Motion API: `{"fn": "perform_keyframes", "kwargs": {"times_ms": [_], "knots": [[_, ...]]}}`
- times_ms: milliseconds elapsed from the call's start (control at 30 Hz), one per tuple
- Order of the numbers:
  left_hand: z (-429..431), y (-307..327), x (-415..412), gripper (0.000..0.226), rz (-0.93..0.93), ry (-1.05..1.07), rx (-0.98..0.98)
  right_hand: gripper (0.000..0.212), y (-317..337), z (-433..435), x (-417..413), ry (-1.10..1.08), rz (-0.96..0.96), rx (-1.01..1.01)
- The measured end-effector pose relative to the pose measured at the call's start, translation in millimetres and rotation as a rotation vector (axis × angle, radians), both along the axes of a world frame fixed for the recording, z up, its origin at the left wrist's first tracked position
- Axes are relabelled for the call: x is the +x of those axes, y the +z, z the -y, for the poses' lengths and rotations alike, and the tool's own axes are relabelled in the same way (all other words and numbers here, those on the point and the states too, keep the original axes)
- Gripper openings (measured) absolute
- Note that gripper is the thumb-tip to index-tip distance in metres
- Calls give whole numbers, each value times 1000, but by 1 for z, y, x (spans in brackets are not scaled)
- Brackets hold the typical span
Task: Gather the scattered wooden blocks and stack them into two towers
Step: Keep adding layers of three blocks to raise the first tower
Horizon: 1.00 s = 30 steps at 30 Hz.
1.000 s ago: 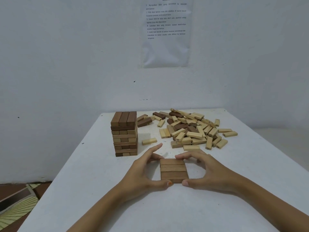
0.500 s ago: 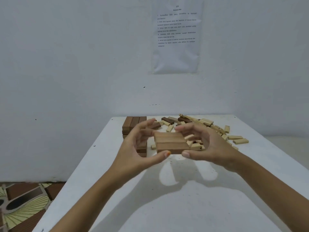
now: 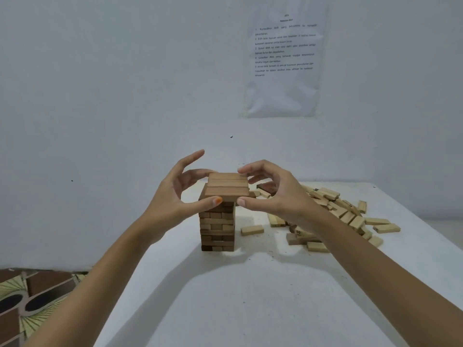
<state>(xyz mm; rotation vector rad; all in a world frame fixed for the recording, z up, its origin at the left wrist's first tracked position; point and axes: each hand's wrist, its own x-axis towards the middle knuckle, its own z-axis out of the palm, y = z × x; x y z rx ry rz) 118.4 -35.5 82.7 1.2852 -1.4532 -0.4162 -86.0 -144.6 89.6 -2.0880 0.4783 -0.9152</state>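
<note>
A row of three brown blocks is held flat between both hands at the top of the tower, which stands on the white table. Whether the row already rests on the tower cannot be told. Its left edge is pinched by the left hand and its right edge by the right hand, thumbs in front. The loose blocks, pale and dark, are heaped to the right of the tower, with a single block lying near its base. "50" is printed on one numbered block. The writing on the paper sheet on the wall is too blurred to be read.
</note>
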Motion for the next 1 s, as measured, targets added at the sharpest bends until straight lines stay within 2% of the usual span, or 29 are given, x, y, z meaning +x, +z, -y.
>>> {"fn": "perform_keyframes", "kwargs": {"times_ms": [367, 733, 1000], "knots": [[30, -15, 27, 91, -209, -58, 31, 37, -17, 22, 38, -43, 65, 58], [41, -44, 27, 91, -371, -88, 1, 43, -25, 25, 41, -53, 13, 31], [45, -47, 26, 83, -404, -90, 5, 44, -25, 23, 41, -54, 5, 107]]}}
